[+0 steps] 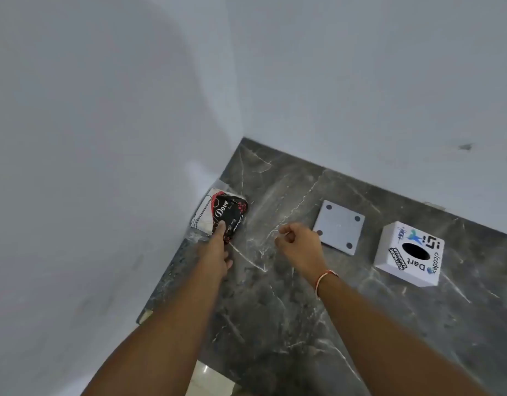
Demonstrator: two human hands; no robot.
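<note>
A black, red and white Dove soap packet lies on the dark marble counter, pushed against the white wall at the left. My left hand reaches to it, its straight fingers touching the packet's near end. My right hand hovers over the counter's middle with its fingers curled into a loose fist, holding nothing that shows. A red and white thread band circles the right wrist.
A flat grey square plate with four dark dots lies right of my right hand. Further right stands a white box with stickers and a round hole on top. White walls close the counter at the left and back.
</note>
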